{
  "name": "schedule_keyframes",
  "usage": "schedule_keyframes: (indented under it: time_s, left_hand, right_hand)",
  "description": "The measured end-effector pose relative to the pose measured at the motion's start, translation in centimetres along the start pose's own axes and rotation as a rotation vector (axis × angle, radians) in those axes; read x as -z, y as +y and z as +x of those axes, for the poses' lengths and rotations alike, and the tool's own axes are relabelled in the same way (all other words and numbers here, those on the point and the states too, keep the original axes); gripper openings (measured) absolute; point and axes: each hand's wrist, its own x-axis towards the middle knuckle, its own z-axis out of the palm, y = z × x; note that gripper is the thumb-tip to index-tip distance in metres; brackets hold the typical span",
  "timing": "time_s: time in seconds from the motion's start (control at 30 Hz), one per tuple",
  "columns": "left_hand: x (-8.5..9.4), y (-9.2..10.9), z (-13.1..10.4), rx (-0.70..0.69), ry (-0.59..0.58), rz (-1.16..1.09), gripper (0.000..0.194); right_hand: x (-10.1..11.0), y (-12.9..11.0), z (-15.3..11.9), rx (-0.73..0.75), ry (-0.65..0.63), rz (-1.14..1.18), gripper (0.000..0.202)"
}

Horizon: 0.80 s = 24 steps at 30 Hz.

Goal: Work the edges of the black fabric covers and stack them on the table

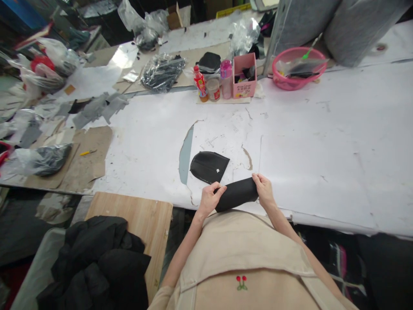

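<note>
Between my two hands a black piece of material [238, 193] is stretched out near the front edge of the table, close to the apron. My left hand [210, 199] pinches its upper left corner between thumb and fingers. At its upper right corner my right hand [263, 188] grips in the same way. Just beyond, on the white table covering, lies a separate black rounded piece [208, 167] with one curved end and a small white mark. Whether the held piece has the same shape I cannot tell.
A drink bottle [200, 84], a jar [213, 89], a pink bottle [226, 79] and a pink box [244, 76] stand at the back. A pink basket [277, 77] is farther right. On a wooden board [158, 219] at lower left lies black fabric [106, 262]. A yellow cutter [87, 152] rests on cardboard.
</note>
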Motion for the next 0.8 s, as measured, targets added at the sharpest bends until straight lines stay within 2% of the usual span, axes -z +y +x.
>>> schedule_keyframes:
  time_s: [0.2, 0.33, 0.47, 0.57, 0.7, 0.8]
  left_hand:
    - [-0.8, -1.0, 0.0, 0.119, 0.009, -0.180, 0.045]
    - [-1.4, -2.0, -0.4, 0.288, -0.030, -0.406, 0.055]
    - [-1.4, -2.1, -1.2, 0.300, -0.030, -0.555, 0.058]
    - [-0.7, -1.7, -1.5, 0.292, 0.027, -0.646, 0.058]
    - [1.3, -1.7, -1.8, 0.245, 0.145, -0.698, 0.053]
    - [2.7, -2.2, -2.4, 0.183, 0.124, -0.614, 0.047]
  right_hand:
    - [0.5, 0.0, 0.2, 0.051, 0.037, -0.104, 0.047]
    - [0.0, 0.7, 0.9, 0.071, -0.005, -0.134, 0.050]
    - [-1.6, 1.4, 1.4, 0.055, -0.099, -0.177, 0.051]
    - [-3.2, 1.6, 1.7, 0.040, -0.167, -0.188, 0.052]
    - [-4.9, 1.0, 2.9, 0.006, -0.241, -0.152, 0.049]
    - [-5.9, 0.5, 4.3, -0.010, -0.276, -0.113, 0.046]
